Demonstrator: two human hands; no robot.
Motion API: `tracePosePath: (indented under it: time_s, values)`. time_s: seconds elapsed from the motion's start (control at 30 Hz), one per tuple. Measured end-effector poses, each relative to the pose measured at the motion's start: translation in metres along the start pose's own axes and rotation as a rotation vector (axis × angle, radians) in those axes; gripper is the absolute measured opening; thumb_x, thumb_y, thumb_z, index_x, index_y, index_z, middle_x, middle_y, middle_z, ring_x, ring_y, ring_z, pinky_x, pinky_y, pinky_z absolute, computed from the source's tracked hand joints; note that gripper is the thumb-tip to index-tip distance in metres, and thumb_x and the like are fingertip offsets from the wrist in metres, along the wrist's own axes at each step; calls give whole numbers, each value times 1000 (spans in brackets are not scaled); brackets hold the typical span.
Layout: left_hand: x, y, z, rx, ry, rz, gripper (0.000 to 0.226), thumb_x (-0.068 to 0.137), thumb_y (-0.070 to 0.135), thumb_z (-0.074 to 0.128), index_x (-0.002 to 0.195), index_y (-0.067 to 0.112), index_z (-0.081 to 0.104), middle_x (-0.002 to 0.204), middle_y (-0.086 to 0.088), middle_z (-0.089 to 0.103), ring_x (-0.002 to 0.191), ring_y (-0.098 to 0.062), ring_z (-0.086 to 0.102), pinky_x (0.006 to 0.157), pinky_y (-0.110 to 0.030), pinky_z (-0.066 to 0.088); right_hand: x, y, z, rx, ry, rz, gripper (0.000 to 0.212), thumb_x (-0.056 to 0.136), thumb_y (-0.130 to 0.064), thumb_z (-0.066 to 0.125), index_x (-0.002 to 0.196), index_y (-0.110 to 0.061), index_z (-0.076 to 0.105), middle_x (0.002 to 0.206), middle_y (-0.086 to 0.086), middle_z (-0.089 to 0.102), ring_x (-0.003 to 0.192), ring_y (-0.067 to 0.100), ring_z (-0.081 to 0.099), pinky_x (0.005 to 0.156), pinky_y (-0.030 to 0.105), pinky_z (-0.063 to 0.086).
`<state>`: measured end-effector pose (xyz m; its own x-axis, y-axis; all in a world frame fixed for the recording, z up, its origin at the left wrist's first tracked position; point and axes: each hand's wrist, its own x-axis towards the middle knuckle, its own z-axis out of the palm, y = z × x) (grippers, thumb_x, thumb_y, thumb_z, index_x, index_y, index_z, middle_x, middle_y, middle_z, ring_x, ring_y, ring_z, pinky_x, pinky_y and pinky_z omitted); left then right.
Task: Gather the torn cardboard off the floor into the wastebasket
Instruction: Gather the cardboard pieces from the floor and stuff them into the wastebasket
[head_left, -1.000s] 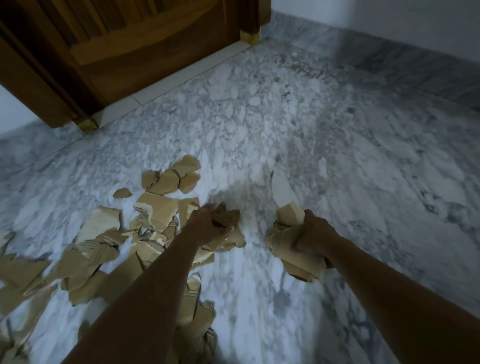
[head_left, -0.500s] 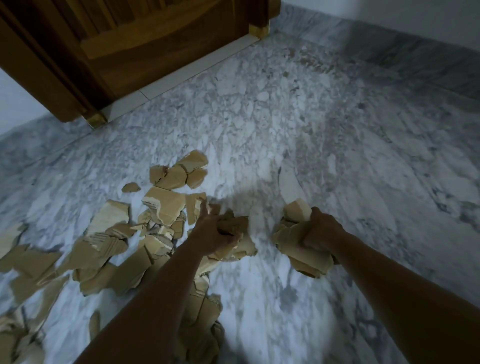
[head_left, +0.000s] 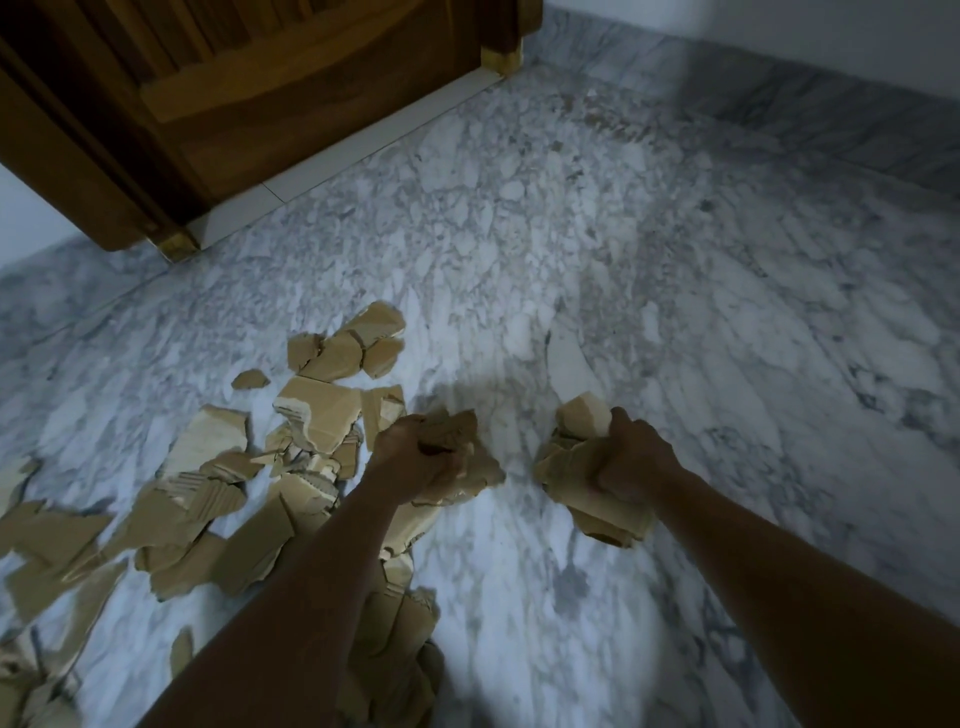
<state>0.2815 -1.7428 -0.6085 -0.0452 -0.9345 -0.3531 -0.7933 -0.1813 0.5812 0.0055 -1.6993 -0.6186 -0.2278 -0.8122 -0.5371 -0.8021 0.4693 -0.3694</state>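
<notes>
Left hand (head_left: 415, 457) clenches a cardboard wad (head_left: 457, 441); right hand (head_left: 634, 457) clenches a bundle (head_left: 576, 473). Scraps (head_left: 218, 499) left of hands: light, stiffish, crushable; grab by handfuls.

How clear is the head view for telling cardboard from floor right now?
Head view: dim, bluish light, darker toward the corners; a soft shadow falls on the grey-white marble floor just beyond the left hand and right hand; the torn tan cardboard pieces contrast well, though those at bottom left are smeared; the brown wooden door is in deep shade.
</notes>
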Motion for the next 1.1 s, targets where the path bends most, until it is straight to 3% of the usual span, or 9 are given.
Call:
tracePosePath:
  time_s: [0.13, 0.2, 0.3, 0.47, 0.63, 0.73, 0.83, 1.0, 1.1]
  values:
    - [-16, 17, -21, -173, 41, -4, 13, 74, 15, 82, 84, 13, 73, 60, 9, 65, 61, -7, 62, 48, -6, 42, -23, 6, 2, 67, 16, -101, 71, 81, -27, 73, 139, -16, 34, 128, 12, 51, 114, 32, 56, 82, 34, 42]
    - [-23, 32, -35, -288, 15, 4, 19, 70, 24, 86, 79, 12, 73, 70, -1, 70, 68, -18, 68, 56, -17, 53, -42, 9, -8, 272, -34, -172, 69, 81, -28, 76, 141, -20, 43, 128, 3, 58, 116, 24, 56, 86, 31, 40]
    - [-34, 67, -53, -444, 0, 39, 33, 71, 34, 86, 95, 12, 77, 89, -6, 76, 86, -23, 72, 79, -36, 60, -74, 6, -38, 716, -30, -164, 71, 63, -40, 89, 125, -20, 63, 113, 0, 71, 106, 22, 68, 87, 41, 57]
    - [-63, 173, -55, -666, -271, 155, 25, 83, 23, 76, 105, 13, 75, 102, -10, 75, 93, -25, 72, 82, -37, 58, -128, -7, -101, 1105, -27, -95, 76, 59, -32, 96, 123, -7, 62, 113, 10, 73, 98, 27, 74, 85, 49, 60]
    - [-99, 280, -48, -629, -574, 348, 16, 91, 23, 66, 102, 14, 74, 98, -10, 76, 89, -27, 72, 77, -37, 58, -195, 27, -151, 1368, 233, -44, 79, 60, -27, 97, 129, -13, 61, 118, 8, 72, 104, 29, 72, 87, 49, 59]
    - [-136, 340, -37, -593, -748, 446, 15, 95, 21, 61, 100, 15, 74, 100, -10, 75, 90, -28, 72, 80, -38, 57, -251, 62, -178, 1440, 368, -62, 62, 73, -24, 88, 129, -16, 62, 117, 7, 73, 105, 29, 71, 88, 50, 58]
    - [-184, 398, -22, -538, -854, 534, 23, 96, 18, 59, 105, -1, 70, 92, -22, 61, 81, -32, 55, 72, -38, 45, -308, 103, -205, 1480, 509, -110, 45, 86, -15, 75, 128, -15, 61, 118, 14, 72, 107, 34, 70, 85, 51, 58]
    - [-288, 487, 29, -489, -873, 626, 15, 87, 14, 61, 74, 8, 66, 69, -11, 57, 68, -22, 48, 65, -34, 36, -395, 198, -241, 1501, 773, -32, 73, 68, -29, 83, 136, -21, 57, 121, 15, 68, 110, 40, 65, 78, 47, 58]
    - [-358, 527, 77, -470, -897, 680, 24, 96, 21, 53, 74, 15, 61, 73, -5, 61, 68, -20, 54, 72, -35, 42, -449, 264, -249, 1494, 888, 9, 75, 66, -28, 85, 135, -24, 57, 122, 14, 69, 111, 40, 66, 88, 55, 56]
